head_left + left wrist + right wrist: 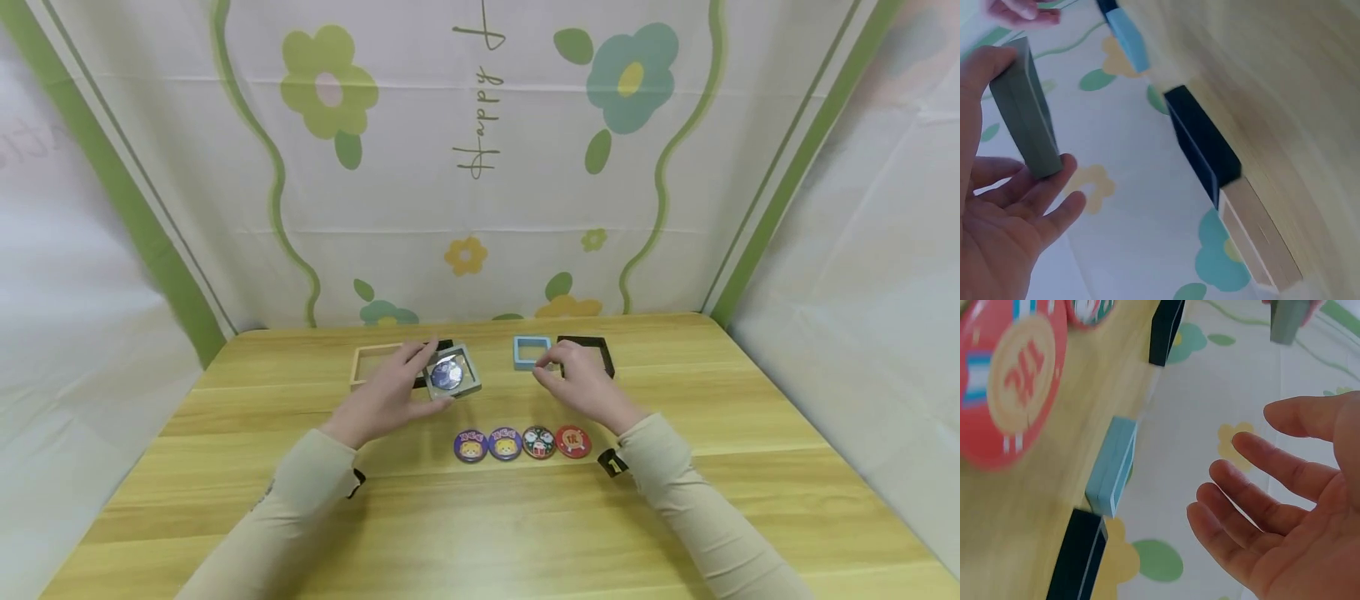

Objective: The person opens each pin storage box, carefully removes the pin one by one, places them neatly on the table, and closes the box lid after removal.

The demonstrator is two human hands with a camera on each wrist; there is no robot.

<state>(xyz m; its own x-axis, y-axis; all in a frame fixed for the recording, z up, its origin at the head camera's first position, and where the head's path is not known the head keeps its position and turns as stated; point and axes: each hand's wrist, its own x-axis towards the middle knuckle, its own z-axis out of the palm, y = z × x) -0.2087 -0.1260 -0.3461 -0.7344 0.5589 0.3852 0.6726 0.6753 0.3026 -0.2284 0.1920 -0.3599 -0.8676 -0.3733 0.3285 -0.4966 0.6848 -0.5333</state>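
My left hand (384, 398) holds a grey-green square display frame (472, 385) by its edges, thumb on one side and fingers on the other. Inside its clear window sits a round dark-blue badge (447, 374). In the left wrist view the frame (1025, 112) appears edge-on, raised off the table. My right hand (588, 387) hovers near a small light-blue frame (517, 355) and a black frame (605, 357). Its fingers are loosely bent with nothing between them, as the right wrist view shows of the hand (1279, 512).
Behind my left hand stand a cream frame (355, 368) and another black frame (1207, 134), partly covered. Closer to me lies a row of round badges: two purple (471, 447), one dark patterned (539, 442), one red (573, 442). A flowered cloth (405, 183) hangs behind the wooden table (480, 525).
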